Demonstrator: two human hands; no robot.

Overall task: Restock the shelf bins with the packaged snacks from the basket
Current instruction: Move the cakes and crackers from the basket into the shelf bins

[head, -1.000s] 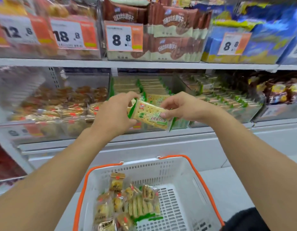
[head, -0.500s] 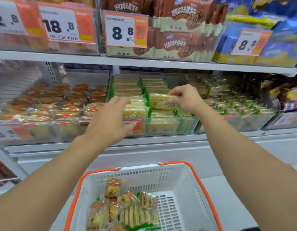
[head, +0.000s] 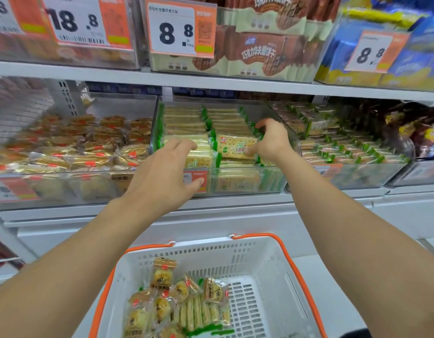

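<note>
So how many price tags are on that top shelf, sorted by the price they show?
18.8 tag: 1
8.8 tags: 2
Tag cut off at the left edge, price not fully readable: 1
Total: 4

White basket (head: pixel 267 262), orange handles (head: pixel 294 262)

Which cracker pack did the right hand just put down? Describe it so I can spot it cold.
Find the clear middle bin on the lower shelf, under the left 8.8 tag. In its right-hand row, by the right hand, lies the cracker pack. It alone lies face up, while its neighbours stand on edge.
</note>
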